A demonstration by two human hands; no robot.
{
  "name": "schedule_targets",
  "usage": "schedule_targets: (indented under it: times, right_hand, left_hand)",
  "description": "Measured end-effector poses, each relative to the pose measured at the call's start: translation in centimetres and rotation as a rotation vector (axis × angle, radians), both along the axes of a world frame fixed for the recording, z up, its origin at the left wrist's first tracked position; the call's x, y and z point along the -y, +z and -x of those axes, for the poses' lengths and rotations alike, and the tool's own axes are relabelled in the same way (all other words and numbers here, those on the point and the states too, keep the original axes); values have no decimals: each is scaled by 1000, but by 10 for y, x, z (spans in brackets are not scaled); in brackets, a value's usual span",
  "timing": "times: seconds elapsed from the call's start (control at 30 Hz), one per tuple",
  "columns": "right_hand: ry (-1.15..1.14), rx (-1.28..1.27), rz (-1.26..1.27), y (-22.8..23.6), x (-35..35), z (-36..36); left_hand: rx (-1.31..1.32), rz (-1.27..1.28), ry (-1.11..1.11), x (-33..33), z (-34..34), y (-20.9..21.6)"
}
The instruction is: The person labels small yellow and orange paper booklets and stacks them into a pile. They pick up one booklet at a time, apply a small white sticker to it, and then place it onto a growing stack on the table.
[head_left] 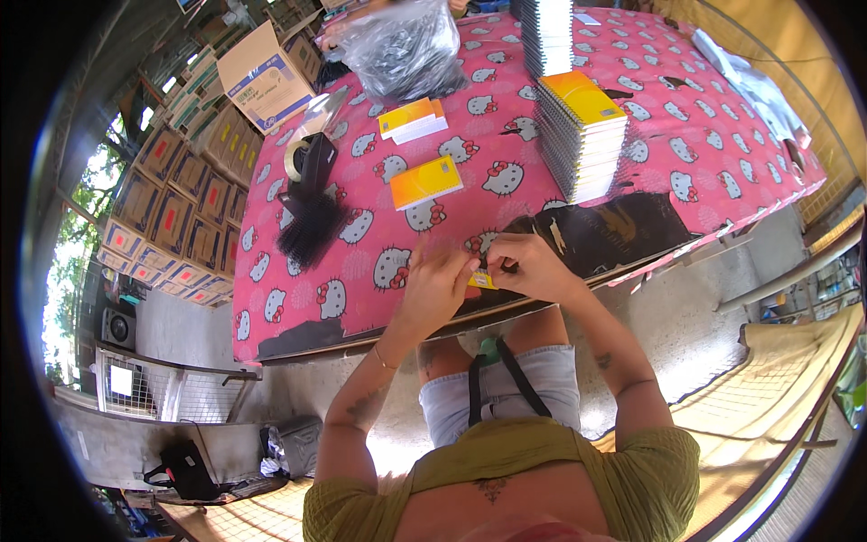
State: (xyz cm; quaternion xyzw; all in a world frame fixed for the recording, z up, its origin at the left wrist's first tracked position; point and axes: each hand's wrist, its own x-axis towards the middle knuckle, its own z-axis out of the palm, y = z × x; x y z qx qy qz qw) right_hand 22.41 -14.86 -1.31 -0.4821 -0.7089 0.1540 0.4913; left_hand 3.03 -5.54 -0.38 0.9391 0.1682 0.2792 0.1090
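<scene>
Above the pink table [293, 271], small bright-yellow booklet [482, 280], mostly covered, held between both hands [434, 286] [536, 266]

1 small yellow piece [482, 281], apparently a booklet, is held between the 2 hands at the near edge of the counter [411, 239]. The left hand [437, 287] covers its left end, and the fingers of the right hand [535, 266] bend over its right end. Only a short, bright yellow strip with a paler patch shows between them; its full outline is hidden, and whether it touches the counter cannot be told.
</scene>
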Motion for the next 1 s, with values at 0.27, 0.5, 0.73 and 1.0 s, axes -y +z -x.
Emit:
schedule_targets:
  times: [0.27,0.5,0.73,1.0]
  right_hand:
    - [-396,-46,-97,-1,-8,10]
    - [-377,-89,-82,61,29,11]
    - [-440,-269,-117,107,25,-54]
    - [-368,-387,60,172,-38,-188]
  left_hand:
    - [-68,-6,56,26,-8,18]
    - [214,93,144,7,-34,47]
    - [507,-207,-105,-32,-130,114]
    - [628,235,-228,-115,-255,138]
